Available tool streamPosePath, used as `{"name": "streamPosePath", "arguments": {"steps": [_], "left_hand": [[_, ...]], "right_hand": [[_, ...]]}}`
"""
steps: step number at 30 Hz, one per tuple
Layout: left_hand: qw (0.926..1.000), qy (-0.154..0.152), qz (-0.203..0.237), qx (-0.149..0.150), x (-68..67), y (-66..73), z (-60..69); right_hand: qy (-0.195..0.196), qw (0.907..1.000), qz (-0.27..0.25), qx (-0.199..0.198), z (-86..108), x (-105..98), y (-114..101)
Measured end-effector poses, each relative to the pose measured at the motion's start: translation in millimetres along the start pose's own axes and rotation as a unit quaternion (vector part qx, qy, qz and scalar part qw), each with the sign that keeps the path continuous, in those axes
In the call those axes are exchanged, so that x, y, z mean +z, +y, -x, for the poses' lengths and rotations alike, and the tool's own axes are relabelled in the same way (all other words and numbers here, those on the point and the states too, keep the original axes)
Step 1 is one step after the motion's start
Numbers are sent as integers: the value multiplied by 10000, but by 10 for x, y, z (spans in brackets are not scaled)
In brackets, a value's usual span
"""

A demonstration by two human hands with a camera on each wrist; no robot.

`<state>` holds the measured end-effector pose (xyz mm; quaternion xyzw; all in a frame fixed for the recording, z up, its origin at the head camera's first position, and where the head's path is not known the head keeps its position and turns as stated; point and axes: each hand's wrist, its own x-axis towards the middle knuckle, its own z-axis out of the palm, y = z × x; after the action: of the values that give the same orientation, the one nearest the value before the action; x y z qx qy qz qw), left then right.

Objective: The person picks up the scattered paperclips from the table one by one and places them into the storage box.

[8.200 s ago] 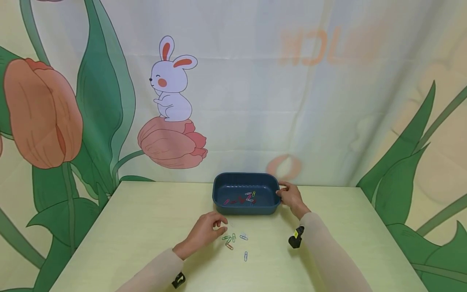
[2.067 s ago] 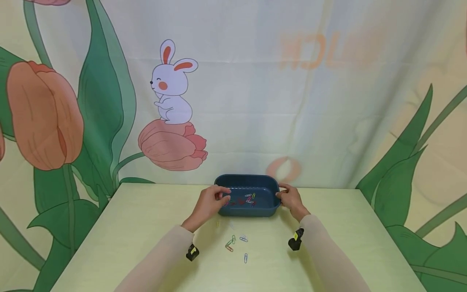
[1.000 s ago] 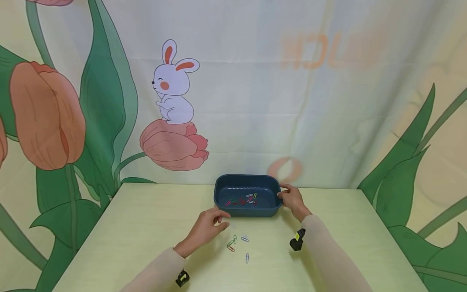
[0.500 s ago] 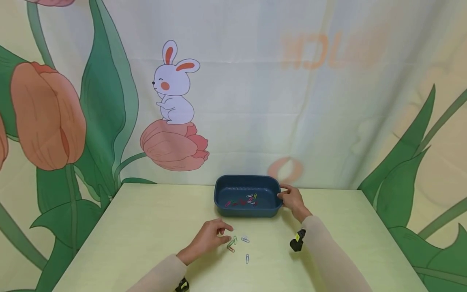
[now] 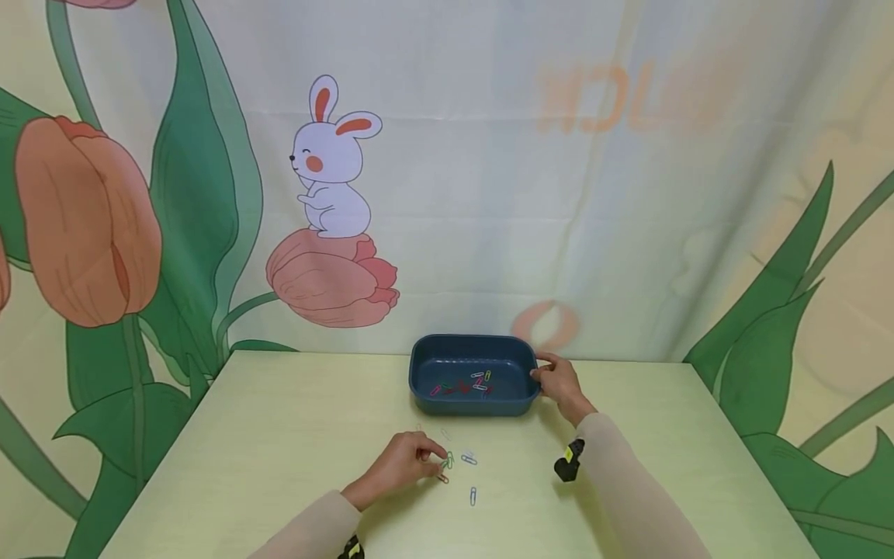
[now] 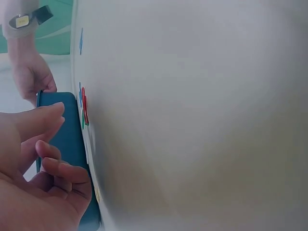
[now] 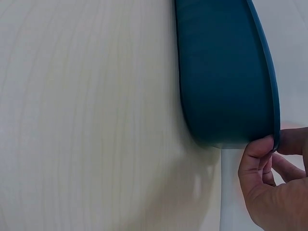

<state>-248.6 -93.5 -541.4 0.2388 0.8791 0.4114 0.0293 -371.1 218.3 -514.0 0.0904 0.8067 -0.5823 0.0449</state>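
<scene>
My right hand [image 5: 559, 387] grips the right end of a dark blue tray [image 5: 475, 406]; in the right wrist view its thumb and fingers [image 7: 260, 149] pinch the tray's rim [image 7: 275, 106]. Several paper clips lie inside the tray. My left hand [image 5: 401, 466] is low over the table, thumb and index fingertip beside green clips [image 5: 449, 460] and an orange-red clip [image 5: 443, 479]. In the left wrist view the left hand [image 6: 43, 168] has its fingers loosely bent, apart from the red clip [image 6: 85, 103] and green clip [image 6: 83, 120].
Right of the left hand lie a bluish clip [image 5: 469, 459] and a blue clip [image 5: 472, 495]. A pale clip [image 5: 445, 434] lies between hand and tray. Behind the table [image 5: 307, 404] hangs a curtain [image 5: 461, 194] printed with tulips and a rabbit.
My left hand moved from the tray back toward the viewer, then slightly lower and right to the green clips. One green clip seen earlier on the table is gone from there. The right hand stayed.
</scene>
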Motion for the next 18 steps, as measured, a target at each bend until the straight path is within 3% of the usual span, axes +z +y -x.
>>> {"name": "streamPosePath", "arguments": {"steps": [11,18], "left_hand": [[9989,-278,200,-328,37,4,18],[9987,-401,135,-285,43,-21,8]], "right_hand": [[31,10000,56,50,-17,5,3],[34,9999,118,31,-14,-6,-6]]}}
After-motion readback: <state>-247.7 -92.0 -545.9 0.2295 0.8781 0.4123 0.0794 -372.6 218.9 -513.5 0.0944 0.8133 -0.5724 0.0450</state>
